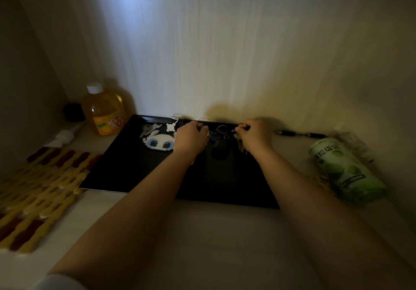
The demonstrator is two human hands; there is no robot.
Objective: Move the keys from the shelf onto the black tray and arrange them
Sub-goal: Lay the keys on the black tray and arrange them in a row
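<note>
Two hands, left hand (191,137) and right hand (253,133), pinch a dark key bunch (221,140) of metal rings at the black tray's (135,168) twelve o'clock edge; silver keys (151,129) lie at ten o'clock.

A pale wood-grain back panel (225,53) is closing off the far side of a dim alcove — cool bluish light is falling at upper left, warmer yellow spreading right. A light shelf surface (202,233) is stretching toward the near edge.
</note>
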